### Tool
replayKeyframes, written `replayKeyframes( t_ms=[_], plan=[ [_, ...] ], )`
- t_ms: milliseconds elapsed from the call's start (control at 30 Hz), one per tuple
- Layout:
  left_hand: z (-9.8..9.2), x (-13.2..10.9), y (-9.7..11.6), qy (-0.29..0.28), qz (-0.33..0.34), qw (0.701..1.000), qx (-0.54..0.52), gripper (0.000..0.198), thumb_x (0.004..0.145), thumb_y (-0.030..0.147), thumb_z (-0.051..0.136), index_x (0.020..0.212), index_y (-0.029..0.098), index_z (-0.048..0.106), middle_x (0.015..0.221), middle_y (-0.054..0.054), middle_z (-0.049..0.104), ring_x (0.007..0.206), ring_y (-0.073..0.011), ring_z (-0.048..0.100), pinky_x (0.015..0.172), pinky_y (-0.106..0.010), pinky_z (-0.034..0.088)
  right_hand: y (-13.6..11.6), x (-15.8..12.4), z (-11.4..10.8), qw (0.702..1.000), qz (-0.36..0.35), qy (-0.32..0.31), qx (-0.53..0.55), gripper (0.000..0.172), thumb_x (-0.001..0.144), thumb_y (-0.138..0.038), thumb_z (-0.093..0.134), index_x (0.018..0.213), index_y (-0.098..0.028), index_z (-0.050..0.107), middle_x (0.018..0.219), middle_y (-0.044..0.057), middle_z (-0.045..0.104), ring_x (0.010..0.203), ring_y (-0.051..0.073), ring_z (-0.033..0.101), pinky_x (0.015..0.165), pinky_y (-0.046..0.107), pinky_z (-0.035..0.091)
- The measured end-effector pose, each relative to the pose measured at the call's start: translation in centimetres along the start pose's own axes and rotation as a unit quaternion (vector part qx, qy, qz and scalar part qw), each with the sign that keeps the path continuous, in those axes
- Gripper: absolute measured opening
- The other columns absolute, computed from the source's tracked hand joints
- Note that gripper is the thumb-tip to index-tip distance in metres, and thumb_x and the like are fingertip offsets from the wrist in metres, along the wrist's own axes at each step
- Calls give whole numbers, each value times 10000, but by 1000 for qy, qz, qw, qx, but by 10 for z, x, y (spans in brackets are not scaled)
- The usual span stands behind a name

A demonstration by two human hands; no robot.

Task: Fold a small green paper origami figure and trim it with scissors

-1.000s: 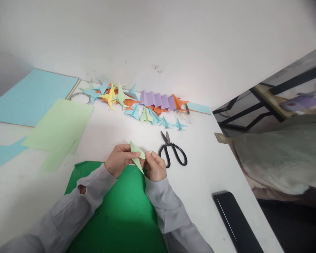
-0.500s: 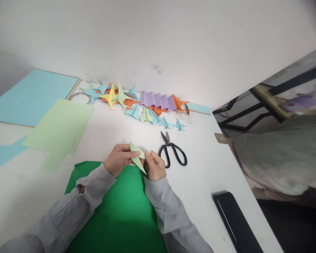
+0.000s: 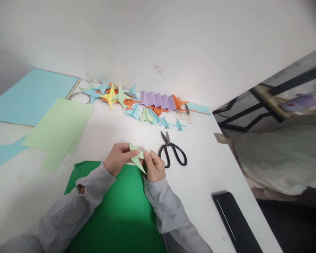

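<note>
Between my two hands is a light green folded-paper plane (image 3: pixel 138 162), held above the near part of the table. My left hand (image 3: pixel 117 159) pinches its left side, thumb on top. At its right end my right hand (image 3: pixel 154 166) grips a narrow part between thumb and fingers. The fingers underneath the paper are partly hidden. Just right of my right hand lie black-handled scissors (image 3: pixel 168 143), blades parted and pointing away. Beneath my wrists is a green surface (image 3: pixel 121 211).
Folded paper planes (image 3: pixel 121 96) in several colours lie along the wall, around a pleated purple paper (image 3: pixel 158 99). Blue sheets (image 3: pixel 37 95) and green sheets (image 3: pixel 63 123) spread at left, by a wire ring (image 3: pixel 80 94). A black case-like object (image 3: pixel 234 219) rests near the right edge.
Both hands keep their hold on the green paper plane. The right thumb has shifted slightly left and down along it; everything else stays put.
</note>
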State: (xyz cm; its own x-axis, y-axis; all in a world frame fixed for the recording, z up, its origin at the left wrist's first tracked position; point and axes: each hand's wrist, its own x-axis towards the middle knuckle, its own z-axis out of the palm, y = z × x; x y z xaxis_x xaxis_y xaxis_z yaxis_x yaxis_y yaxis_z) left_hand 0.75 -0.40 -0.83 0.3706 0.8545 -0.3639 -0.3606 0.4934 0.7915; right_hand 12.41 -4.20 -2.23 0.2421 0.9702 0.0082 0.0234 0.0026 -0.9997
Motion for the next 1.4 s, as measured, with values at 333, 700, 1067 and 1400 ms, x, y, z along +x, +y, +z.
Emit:
replayKeyframes(
  t_ms=[333,700,1067,1400],
  plan=[
    [-1,-1,5,13,54,992,115,148,559,216,731,622,99,666,555,-28,659,514,-127,581,522,-238,458,-1,-3,-2,986,-37,33,-159,374,835,-375,424,508,-199,379,429,-50,413,403,83,401,422,221,316],
    [0,-1,3,15,19,993,118,179,524,217,750,613,98,649,546,-23,650,486,-120,557,478,-229,422,3,-2,-5,966,-102,41,-232,353,840,-319,414,516,-209,327,427,-54,378,408,83,343,432,230,268],
    [-2,-1,5,-2,9,993,117,211,500,265,762,533,113,621,430,6,578,391,-85,481,398,-203,343,-2,-2,-3,951,-146,46,-270,328,847,-254,386,531,-218,303,432,-56,365,402,86,354,435,235,268],
    [-2,-2,4,10,8,991,136,189,485,220,759,519,115,606,405,28,543,384,-77,467,390,-194,336,3,1,-6,933,-196,37,-299,341,843,-225,399,518,-213,296,439,-57,323,413,88,303,448,249,241]
  ],
)
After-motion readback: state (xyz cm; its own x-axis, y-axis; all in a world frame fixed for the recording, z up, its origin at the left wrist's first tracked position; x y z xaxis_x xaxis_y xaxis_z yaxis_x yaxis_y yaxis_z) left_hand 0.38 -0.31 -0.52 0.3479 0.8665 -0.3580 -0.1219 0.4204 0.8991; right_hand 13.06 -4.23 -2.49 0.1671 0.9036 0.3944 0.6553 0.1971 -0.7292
